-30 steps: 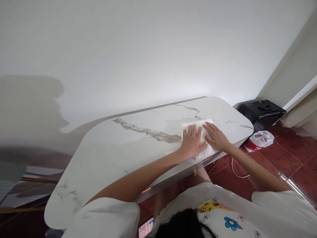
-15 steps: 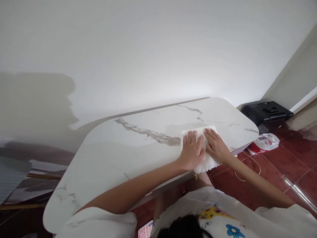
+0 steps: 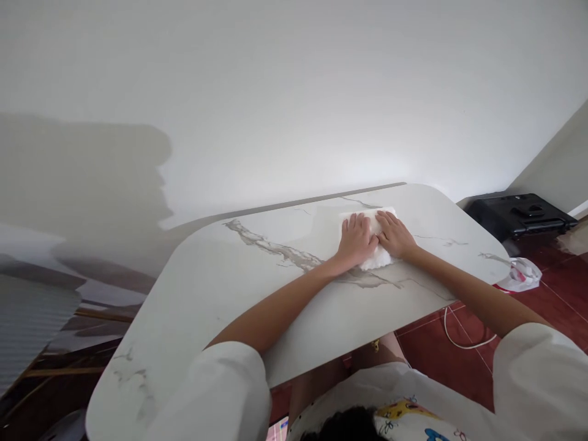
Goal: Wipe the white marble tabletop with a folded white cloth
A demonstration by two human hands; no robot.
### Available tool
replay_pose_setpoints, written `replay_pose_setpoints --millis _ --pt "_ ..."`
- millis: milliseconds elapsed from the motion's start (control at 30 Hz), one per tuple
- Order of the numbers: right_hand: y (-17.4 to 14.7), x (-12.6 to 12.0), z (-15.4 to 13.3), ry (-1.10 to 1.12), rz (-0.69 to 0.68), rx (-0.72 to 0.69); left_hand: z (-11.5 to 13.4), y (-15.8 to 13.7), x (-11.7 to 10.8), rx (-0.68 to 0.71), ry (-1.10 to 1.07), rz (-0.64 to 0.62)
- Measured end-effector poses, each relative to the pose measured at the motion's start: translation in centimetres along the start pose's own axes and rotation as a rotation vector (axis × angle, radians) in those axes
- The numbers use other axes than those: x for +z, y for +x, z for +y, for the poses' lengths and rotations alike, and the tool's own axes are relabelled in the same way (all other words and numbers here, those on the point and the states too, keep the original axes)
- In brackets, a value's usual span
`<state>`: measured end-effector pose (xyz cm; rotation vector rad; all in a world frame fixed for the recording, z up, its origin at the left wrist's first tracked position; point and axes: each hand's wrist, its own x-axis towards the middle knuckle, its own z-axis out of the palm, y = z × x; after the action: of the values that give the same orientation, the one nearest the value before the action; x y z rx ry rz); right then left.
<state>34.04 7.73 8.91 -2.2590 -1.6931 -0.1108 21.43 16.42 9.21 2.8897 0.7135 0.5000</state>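
Note:
A white cloth (image 3: pixel 377 260) lies flat on a white marble-patterned table (image 3: pixel 303 334), toward its far edge and right of the middle. My left hand (image 3: pixel 356 242) presses down on the cloth's left part, palm down with fingers stretched forward. On the cloth's right part rests my right hand (image 3: pixel 395 236), also flat, its fingers pointing forward and to the left. The two thumbs are close together over the middle of the cloth. Neither hand is closed around it.
The table's far edge stands against a pale wall (image 3: pixel 294 110). A black case (image 3: pixel 523 214) and a white-and-red plastic bag (image 3: pixel 523 275) are on the red tiled floor at right, near a white cable (image 3: pixel 463 346). A corrugated grey sheet (image 3: pixel 32 324) leans at left.
Both hands have slid the cloth away from the table's near edge toward the wall. The view has shifted slightly, so the table appears a little farther right.

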Motion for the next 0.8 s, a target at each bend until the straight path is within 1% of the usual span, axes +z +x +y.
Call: replay_pose_setpoints --millis 133,233,333,433,600,800 --pt "4.1 0.9 0.7 -0.007 0.000 -0.003 -2.4 3.3 0.5 -0.022 0.007 0.014" --pt "7.1 1.8 1.1 0.015 0.048 -0.018 -4.2 5.5 0.8 -0.035 0.001 0.034" --pt "9.7 2.5 1.4 0.034 0.072 -0.047 -5.7 7.1 1.0 -0.064 -0.011 0.055" --pt "11.7 3.1 1.6 0.040 0.081 -0.063 -7.0 8.4 1.0 -0.082 -0.009 0.035" --pt "13.4 3.5 1.6 0.060 0.116 -0.059 -8.3 9.8 1.0 -0.066 0.020 0.011" --pt "13.5 3.5 1.4 0.044 0.098 -0.026 -8.7 10.1 1.4 -0.045 0.051 0.020"
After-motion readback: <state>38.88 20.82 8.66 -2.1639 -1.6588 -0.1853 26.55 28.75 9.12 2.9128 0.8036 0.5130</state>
